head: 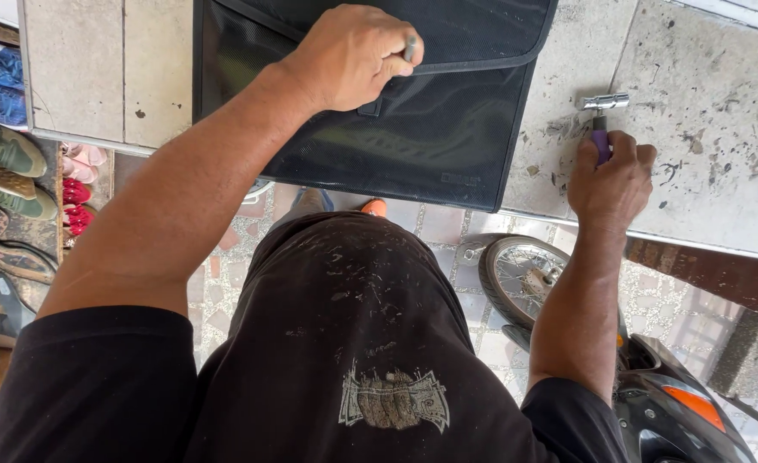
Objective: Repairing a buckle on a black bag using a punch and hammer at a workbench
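Stained concrete ledge (722, 129): left hand (349, 56) gripping black bag (413, 129) flap, right hand (610, 176) fisted round purple-handled tool (602, 116).

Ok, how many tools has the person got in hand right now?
1: a purple-handled tool with a metal cross head, gripped by the right hand on the concrete ledge. The left hand rests on the black bag, which may hide others.

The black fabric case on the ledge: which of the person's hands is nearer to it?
Left. The left hand rests on the black fabric case, at the flap's edge. The right hand is off to the case's right on the ledge, gripping a purple-handled tool.
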